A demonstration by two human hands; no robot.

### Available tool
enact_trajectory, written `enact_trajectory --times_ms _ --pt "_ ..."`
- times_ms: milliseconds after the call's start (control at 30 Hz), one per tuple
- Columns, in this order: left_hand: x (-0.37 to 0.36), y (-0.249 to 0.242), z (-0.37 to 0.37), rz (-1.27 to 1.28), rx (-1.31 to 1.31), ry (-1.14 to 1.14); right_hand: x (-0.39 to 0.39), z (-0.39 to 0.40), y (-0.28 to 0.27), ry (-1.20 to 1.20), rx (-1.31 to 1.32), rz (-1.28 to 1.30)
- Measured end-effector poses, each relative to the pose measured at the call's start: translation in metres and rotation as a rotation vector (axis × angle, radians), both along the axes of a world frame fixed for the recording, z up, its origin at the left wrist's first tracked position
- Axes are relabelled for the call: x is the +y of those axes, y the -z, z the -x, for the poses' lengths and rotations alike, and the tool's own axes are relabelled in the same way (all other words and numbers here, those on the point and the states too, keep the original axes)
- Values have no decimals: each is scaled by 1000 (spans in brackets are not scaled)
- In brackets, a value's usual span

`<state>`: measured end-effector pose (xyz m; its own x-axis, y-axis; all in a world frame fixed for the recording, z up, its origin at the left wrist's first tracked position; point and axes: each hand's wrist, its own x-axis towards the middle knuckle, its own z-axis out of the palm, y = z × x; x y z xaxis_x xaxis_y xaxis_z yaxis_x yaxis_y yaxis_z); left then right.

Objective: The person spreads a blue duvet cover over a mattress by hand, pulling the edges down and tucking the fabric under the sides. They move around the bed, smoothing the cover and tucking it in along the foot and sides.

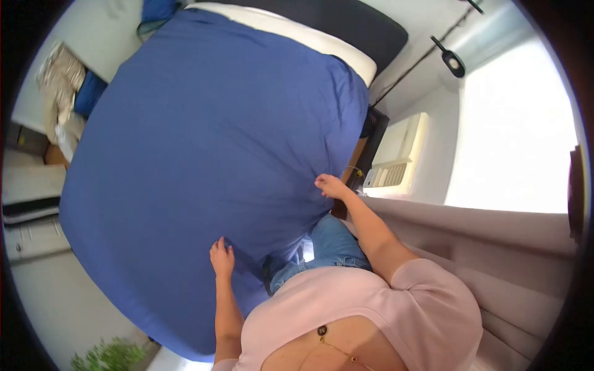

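Observation:
A large blue sheet [204, 142] lies spread over the bed and covers nearly all of it. My left hand [221, 256] rests on the near edge of the sheet, fingers pressed on the fabric. My right hand [330, 185] reaches to the sheet's right edge near the corner of the bed and pinches or presses the cloth there. A white mattress edge [297, 34] and a dark headboard [365, 28] show at the far end.
A wooden nightstand [365, 154] stands right of the bed beside a white radiator unit [399, 154]. Grey curtain [482, 235] hangs at the right under a bright window. Crumpled bedding [65, 93] lies at the left, a green plant [108, 357] below.

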<state>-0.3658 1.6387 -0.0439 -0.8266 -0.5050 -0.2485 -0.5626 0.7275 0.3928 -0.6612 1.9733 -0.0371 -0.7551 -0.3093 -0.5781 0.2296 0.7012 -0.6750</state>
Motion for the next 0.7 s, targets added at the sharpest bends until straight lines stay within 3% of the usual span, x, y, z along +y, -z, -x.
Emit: enact_trajectory --times_ms 67,200,267,367,400,500,533,633,667,700 --pt "3 -8 42 26 13 108 17 24 -10 47 4 1" --pt "15 -16 134 85 36 209 72 97 10 482 -166 84" --pt "26 -12 176 143 39 231 103 146 42 623 -58 83" --pt "64 12 215 -181 -145 104 123 215 63 659 285 -127" --pt "84 -5 238 -191 -442 42 126 232 83 697 405 -163" --pt "62 22 249 -441 -360 -118 111 245 134 863 179 70" --pt "57 23 251 -481 -383 -145 100 240 170 801 80 81" --pt "56 14 257 -417 -486 -67 64 225 150 973 -67 -95" --pt "57 12 261 -422 -501 -97 56 222 152 1038 52 -202" --pt "59 13 266 -432 -514 -125 60 223 151 932 183 -230"
